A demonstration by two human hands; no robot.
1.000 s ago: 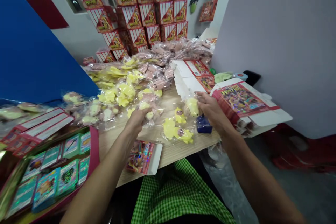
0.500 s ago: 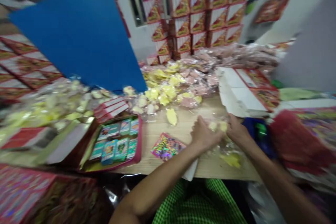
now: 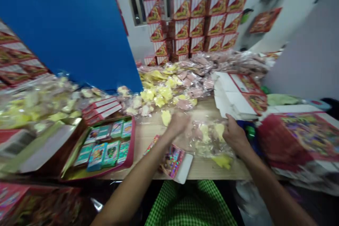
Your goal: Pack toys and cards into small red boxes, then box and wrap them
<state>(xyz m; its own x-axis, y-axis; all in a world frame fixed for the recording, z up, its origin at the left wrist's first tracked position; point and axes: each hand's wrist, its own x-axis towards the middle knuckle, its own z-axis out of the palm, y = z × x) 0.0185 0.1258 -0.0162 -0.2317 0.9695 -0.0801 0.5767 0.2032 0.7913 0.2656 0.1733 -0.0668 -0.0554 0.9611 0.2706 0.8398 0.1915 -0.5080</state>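
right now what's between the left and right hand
In the head view, a clear plastic bag of yellow toys lies between the left hand and right hand.

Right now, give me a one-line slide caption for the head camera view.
Head view: left hand and right hand at a clear plastic bag of yellow toys on a wooden table.

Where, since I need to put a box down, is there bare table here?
Bare wood table shows between the pink card tray and the left hand, and along the near edge right of the card packet. Bagged toys crowd the far side.
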